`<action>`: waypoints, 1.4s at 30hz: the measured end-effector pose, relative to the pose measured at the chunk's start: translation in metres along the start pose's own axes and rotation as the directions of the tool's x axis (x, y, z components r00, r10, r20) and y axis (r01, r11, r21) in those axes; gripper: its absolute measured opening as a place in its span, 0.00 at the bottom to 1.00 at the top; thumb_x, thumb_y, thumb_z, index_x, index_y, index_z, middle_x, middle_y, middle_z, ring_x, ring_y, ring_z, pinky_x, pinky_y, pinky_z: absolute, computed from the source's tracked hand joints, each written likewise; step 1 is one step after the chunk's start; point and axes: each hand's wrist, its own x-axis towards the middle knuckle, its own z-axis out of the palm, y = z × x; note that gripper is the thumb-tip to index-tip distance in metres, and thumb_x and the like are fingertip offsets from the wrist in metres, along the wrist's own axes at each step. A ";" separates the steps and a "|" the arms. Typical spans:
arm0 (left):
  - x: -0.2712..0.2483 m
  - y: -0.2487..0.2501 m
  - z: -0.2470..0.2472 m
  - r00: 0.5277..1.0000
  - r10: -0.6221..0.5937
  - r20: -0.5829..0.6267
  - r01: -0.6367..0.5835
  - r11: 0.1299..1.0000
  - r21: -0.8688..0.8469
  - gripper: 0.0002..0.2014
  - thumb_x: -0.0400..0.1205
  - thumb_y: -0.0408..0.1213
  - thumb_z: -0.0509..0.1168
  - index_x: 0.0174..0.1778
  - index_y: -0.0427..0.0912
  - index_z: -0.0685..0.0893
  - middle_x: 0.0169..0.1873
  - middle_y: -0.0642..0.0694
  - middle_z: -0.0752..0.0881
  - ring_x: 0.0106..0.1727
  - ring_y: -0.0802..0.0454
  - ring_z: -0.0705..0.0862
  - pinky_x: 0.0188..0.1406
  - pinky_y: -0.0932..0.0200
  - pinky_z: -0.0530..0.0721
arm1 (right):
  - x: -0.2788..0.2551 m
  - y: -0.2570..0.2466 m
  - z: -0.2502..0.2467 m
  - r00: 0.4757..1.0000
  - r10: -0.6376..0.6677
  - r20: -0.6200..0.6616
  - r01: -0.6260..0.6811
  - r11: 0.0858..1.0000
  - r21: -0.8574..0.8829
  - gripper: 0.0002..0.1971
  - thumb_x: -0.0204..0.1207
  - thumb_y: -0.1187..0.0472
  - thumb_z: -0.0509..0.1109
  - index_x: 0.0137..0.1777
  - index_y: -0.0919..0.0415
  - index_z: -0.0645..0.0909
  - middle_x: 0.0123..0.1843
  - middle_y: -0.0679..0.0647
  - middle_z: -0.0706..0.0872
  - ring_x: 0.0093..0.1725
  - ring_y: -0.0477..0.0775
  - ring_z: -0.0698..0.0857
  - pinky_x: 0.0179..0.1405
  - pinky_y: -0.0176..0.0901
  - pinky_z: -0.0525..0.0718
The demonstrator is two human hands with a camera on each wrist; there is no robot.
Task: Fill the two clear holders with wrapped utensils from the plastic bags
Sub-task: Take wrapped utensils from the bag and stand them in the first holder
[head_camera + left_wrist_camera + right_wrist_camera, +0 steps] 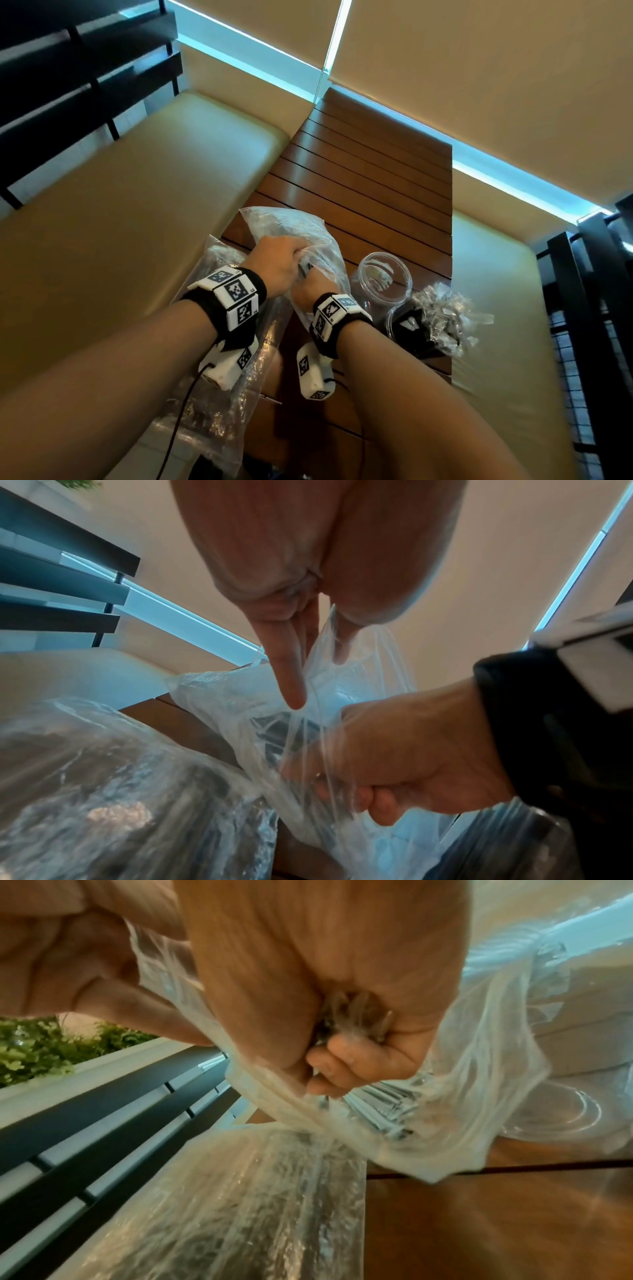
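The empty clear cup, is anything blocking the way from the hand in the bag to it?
Only the plastic bag itself. The right hand is inside it, gripping wrapped utensils, so the film is around them. Beyond the bag's mouth, nothing visible lies between it and the empty holder, whose top is open. The filled holder sits nearer, beside the path.

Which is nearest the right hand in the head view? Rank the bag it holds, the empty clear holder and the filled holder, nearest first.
From the right hand:
1. Plastic bag: gripped by it, at the table's middle.
2. Empty clear holder: just to its right.
3. Filled holder: farther right, near the table's edge.
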 end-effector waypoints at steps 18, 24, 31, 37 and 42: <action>0.015 0.007 0.002 0.980 -0.128 -0.150 0.127 0.992 -0.017 0.18 0.81 0.25 0.60 0.63 0.42 0.87 0.59 0.40 0.88 0.62 0.40 0.84 0.65 0.52 0.81 | -0.033 0.012 -0.059 0.988 -0.148 0.050 0.155 0.964 -0.214 0.07 0.78 0.60 0.65 0.51 0.63 0.80 0.48 0.59 0.84 0.45 0.56 0.82 0.43 0.44 0.84; 0.042 0.015 -0.015 0.964 -0.207 -0.165 0.223 0.971 0.086 0.18 0.82 0.29 0.59 0.66 0.41 0.84 0.67 0.35 0.83 0.69 0.33 0.79 0.71 0.48 0.74 | -0.082 0.043 -0.131 0.974 -0.211 0.080 0.225 0.923 -0.313 0.15 0.78 0.49 0.69 0.56 0.60 0.83 0.48 0.53 0.87 0.46 0.53 0.86 0.45 0.44 0.87; 0.039 0.022 -0.005 0.963 -0.267 -0.028 0.261 0.906 0.334 0.28 0.79 0.40 0.65 0.76 0.37 0.71 0.72 0.32 0.76 0.71 0.33 0.76 0.69 0.43 0.76 | -0.131 0.100 -0.191 0.965 -0.258 -0.054 0.251 0.962 -0.104 0.13 0.74 0.44 0.75 0.45 0.54 0.84 0.40 0.49 0.87 0.39 0.48 0.85 0.31 0.38 0.78; -0.002 0.098 -0.007 0.982 0.152 0.108 -0.114 0.946 -0.302 0.38 0.61 0.46 0.65 0.72 0.45 0.75 0.70 0.44 0.80 0.71 0.48 0.79 0.69 0.49 0.78 | -0.120 0.112 -0.161 0.872 -0.326 -0.365 0.337 0.941 -0.035 0.12 0.72 0.41 0.72 0.40 0.48 0.81 0.35 0.44 0.85 0.38 0.48 0.85 0.40 0.47 0.86; -0.022 0.170 -0.012 0.993 0.087 0.075 0.008 0.595 -0.804 0.19 0.76 0.52 0.72 0.53 0.40 0.82 0.50 0.41 0.91 0.57 0.45 0.88 0.63 0.43 0.83 | -0.115 0.097 -0.124 0.784 -0.305 -0.540 0.401 0.913 0.068 0.09 0.76 0.47 0.69 0.49 0.50 0.79 0.40 0.47 0.88 0.41 0.54 0.87 0.41 0.50 0.87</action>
